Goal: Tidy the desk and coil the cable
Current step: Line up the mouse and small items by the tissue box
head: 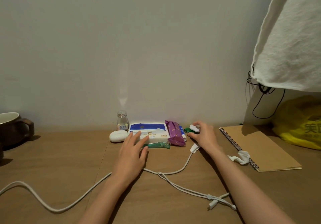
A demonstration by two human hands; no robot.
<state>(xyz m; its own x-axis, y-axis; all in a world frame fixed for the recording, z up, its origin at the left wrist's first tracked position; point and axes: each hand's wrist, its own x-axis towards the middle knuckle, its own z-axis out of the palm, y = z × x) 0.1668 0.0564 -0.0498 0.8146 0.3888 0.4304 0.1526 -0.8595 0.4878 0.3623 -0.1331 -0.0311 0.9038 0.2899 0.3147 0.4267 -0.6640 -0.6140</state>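
Observation:
A long white cable [175, 172] snakes loosely across the wooden desk [60, 163], its plug end [212, 205] lying at the front right. My left hand [132, 151] lies flat with straight fingers on the tissue pack [156, 134] and a green sachet [159, 145]. My right hand [203, 135] grips a small green and white object [191, 129] near the wall. A purple packet [174, 133] lies between the two hands. A white earbud case [118, 136] and a small glass bottle [122, 121] stand left of the tissue pack.
A brown mug [13, 129] stands at the left edge. A spiral notebook [260, 147] with a crumpled tissue [240, 156] on its binding lies at the right, beside a yellow bag [302, 124]. White cloth [288, 37] and a black cord [265, 105] hang above.

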